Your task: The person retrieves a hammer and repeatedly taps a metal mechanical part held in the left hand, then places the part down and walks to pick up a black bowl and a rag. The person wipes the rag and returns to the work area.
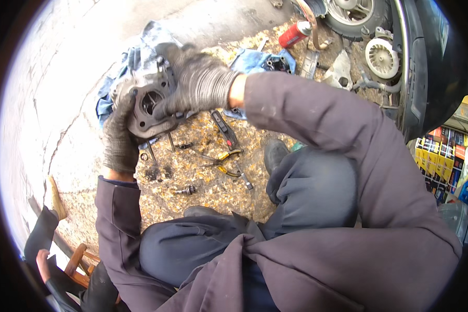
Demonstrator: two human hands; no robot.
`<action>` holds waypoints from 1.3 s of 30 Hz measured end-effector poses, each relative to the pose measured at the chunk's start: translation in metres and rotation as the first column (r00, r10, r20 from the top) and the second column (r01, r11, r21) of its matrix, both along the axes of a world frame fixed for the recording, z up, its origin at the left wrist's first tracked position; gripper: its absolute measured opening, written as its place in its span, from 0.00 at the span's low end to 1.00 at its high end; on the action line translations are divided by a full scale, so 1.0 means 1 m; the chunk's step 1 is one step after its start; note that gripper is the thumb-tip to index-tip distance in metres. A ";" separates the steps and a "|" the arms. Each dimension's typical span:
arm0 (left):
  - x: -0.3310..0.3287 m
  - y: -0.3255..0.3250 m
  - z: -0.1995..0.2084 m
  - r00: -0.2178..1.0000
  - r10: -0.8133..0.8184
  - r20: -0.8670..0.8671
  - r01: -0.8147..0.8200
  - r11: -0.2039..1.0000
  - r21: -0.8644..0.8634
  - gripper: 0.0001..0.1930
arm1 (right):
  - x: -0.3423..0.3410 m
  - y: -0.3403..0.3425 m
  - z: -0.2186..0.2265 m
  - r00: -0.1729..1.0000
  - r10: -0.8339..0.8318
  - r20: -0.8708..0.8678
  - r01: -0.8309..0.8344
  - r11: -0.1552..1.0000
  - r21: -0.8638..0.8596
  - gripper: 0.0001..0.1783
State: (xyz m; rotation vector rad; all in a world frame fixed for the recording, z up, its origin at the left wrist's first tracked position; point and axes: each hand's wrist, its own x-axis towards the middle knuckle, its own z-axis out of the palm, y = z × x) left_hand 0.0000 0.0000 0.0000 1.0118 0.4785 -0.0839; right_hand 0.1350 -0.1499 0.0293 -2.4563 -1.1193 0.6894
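Both my hands wear dark grey work gloves. Between them, at the upper left, they hold a grey metal engine part with a round opening and bolt holes in its flat face. My left hand is closed round its near left side. My right hand grips the right side, its thumb near the opening and its fingers over the far edge. Rumpled blue cloth shows behind the part. On the ground just right of it lies a black and red tool, and below that yellow-handled pliers.
A socket-like metal piece and a bolt lie near my knees. Farther off are a second blue cloth, a red spray can, a white fan wheel and a tyred wheel. Another person's hand shows lower left, beside a wooden stool.
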 end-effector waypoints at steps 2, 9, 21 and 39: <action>0.010 -0.001 0.018 0.987 -0.131 0.088 0.149 0.959 -0.242 0.29 | 0.009 -0.016 0.010 0.998 -0.057 0.014 0.057 0.998 0.029 0.63; 0.053 -0.023 0.005 0.988 -0.143 0.051 0.146 0.987 -0.063 0.21 | 0.039 -0.038 0.013 0.987 -0.143 0.067 0.136 0.985 0.107 0.41; 0.042 -0.074 0.004 0.975 -0.011 -0.223 -0.061 0.948 -0.312 0.25 | -0.033 -0.342 0.005 0.646 -0.755 -0.111 0.740 0.656 -0.150 0.31; 0.080 -0.166 -0.082 0.850 -0.315 -0.421 0.191 0.931 -0.312 0.30 | -0.363 -0.467 -0.118 -0.019 -0.952 -0.305 0.858 0.141 -0.493 0.18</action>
